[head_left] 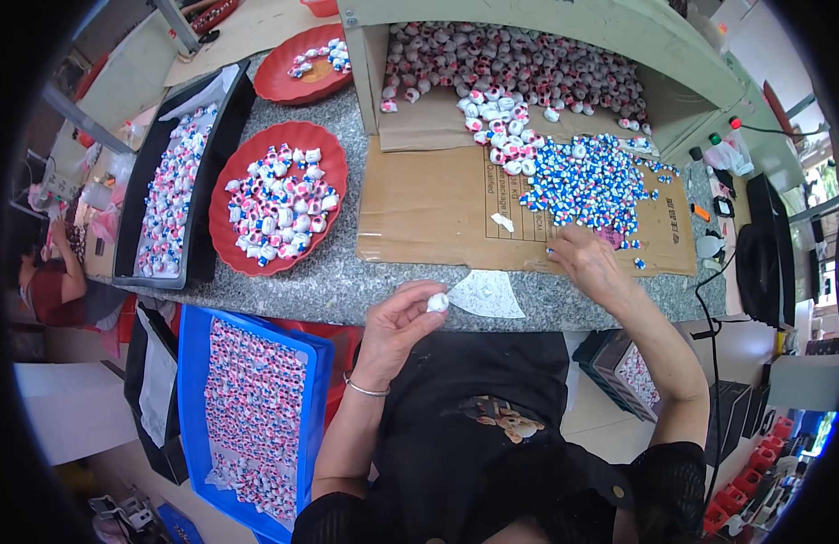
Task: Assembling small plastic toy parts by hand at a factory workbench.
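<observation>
My left hand (399,328) is closed, pinching a small rounded white figure piece (438,303) between thumb and fingertips, just off the table's front edge. My right hand (590,263) reaches over the front edge of a flattened cardboard sheet (429,204). Its fingertips are pressed together, with a bit of a tiny blue piece (551,251) showing at them. Just beyond lies a heap of tiny blue, white and pink pieces (587,186). Larger white and pink figure pieces (506,131) sit behind it. A white paper scrap (487,295) lies between my hands.
Two red dishes (222,218) of figures and a black tray (127,245) stand at left. A blue crate (195,399) of painted figures sits below the table's left side. Behind the cardboard, a pale green open-fronted box (370,82) holds many white pieces. A cable (710,299) hangs at right.
</observation>
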